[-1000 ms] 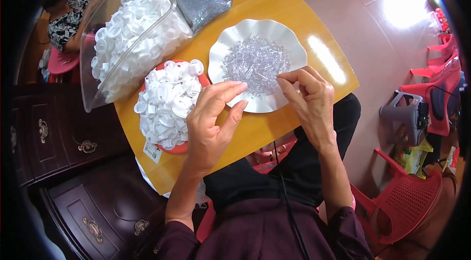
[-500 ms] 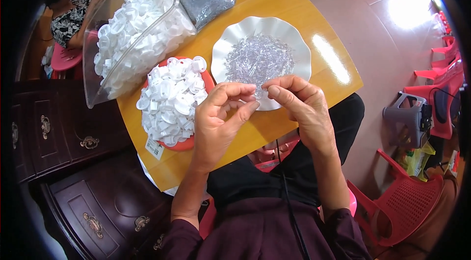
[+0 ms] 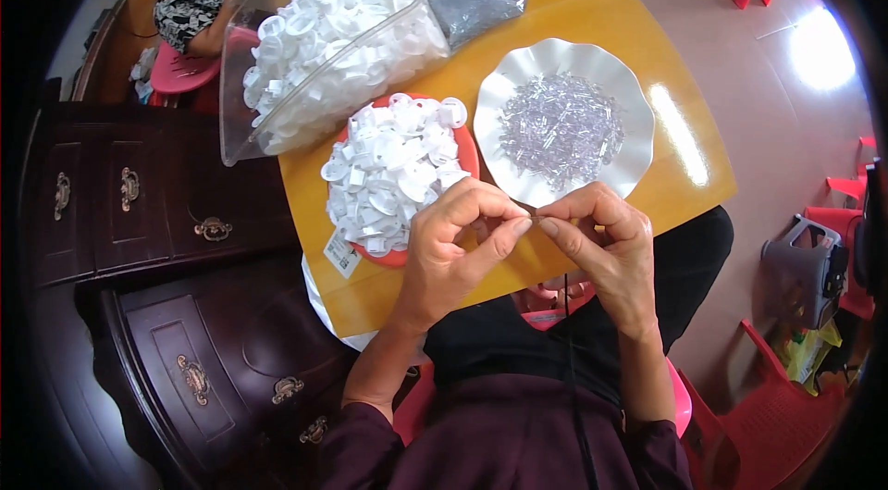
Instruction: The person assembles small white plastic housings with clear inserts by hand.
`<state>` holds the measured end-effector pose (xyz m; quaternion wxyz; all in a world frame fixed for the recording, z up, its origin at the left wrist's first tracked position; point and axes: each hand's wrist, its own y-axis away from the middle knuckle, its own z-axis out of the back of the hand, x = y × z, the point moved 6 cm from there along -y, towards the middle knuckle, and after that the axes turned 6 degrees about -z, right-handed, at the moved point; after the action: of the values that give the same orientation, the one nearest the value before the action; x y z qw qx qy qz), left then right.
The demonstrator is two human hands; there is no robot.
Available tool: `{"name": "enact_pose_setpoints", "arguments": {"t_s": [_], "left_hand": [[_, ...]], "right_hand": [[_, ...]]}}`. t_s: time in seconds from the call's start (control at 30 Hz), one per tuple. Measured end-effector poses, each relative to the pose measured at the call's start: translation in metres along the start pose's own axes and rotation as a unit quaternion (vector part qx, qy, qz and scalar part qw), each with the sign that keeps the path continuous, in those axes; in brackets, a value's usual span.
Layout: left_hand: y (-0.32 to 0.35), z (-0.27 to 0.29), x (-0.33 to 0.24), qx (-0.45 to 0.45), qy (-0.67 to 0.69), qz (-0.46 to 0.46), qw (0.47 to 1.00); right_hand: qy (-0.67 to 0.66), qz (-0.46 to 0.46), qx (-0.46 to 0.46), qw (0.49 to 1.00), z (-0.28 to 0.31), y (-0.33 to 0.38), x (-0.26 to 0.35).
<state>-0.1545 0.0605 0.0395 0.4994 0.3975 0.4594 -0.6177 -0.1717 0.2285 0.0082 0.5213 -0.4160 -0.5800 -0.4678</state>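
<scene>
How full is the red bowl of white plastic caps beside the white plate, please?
Heaped full. The white caps pile above the red bowl and hide nearly all of it, so only bits of red rim show at its right and lower edges.

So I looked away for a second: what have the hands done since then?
Both hands drew back from the white scalloped plate toward the body. The left hand and right hand now meet fingertip to fingertip, pinching something tiny I can't make out. The clear bits on the plate, the red bowl of white caps and the bag stayed put.
</scene>
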Motion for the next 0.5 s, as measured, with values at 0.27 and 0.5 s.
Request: {"name": "enact_pose_setpoints", "arguments": {"t_s": [0.27,0.5], "left_hand": [[-0.017,0.079,-0.023,-0.032,-0.463,-0.094,0.881],[-0.029,0.092,-0.019,0.103,-0.462,-0.102,0.875]], "right_hand": [[-0.082,-0.071,-0.024,0.994,0.002,0.007,-0.013],[-0.11,-0.127,-0.01,0.986,-0.005,0.012,-0.017]]}}
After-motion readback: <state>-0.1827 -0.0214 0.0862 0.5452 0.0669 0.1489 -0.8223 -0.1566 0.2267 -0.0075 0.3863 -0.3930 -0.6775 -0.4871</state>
